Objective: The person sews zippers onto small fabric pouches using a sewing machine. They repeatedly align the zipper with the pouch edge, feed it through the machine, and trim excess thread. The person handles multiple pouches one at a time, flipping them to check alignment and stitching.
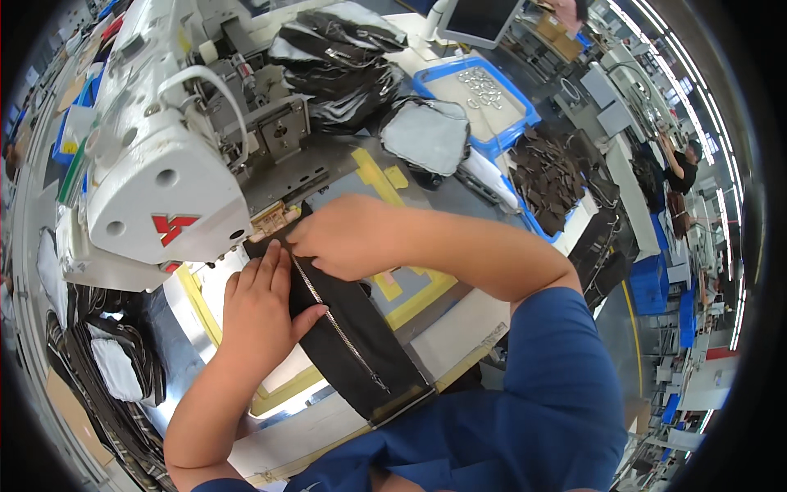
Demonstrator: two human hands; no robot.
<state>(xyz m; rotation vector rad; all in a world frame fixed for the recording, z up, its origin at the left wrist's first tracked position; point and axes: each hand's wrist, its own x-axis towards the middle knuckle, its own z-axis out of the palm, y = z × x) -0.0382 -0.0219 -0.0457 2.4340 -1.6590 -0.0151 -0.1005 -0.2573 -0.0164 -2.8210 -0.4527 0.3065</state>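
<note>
1. The black fabric strip [366, 336] lies at the centre of the frame, slanting from beneath the sewing machine's front edge toward the lower centre, with a silver zipper [338, 330] running along its length.
2. The left hand [261, 307], left of centre, lies palm down with its fingers extended and close together, their tips on the strip's upper part; the thumb is spread away and reaches to the zipper.
3. The right hand [348, 238], just above centre, has bent fingers touching the strip near its upper end; whether they pinch the fabric I cannot tell.
4. The white sewing machine [164, 189] fills the upper left, its head just beside both hands.
5. Yellow tape [422, 303] marks the work surface right of the strip.
6. At upper centre, a stack of dark pieces [340, 70] stands near a grey-faced piece [426, 138].
7. Farther right, a blue-rimmed tray [525, 102] holds metal rings [482, 88], with a pile of brown pieces [548, 176] below it.
</note>
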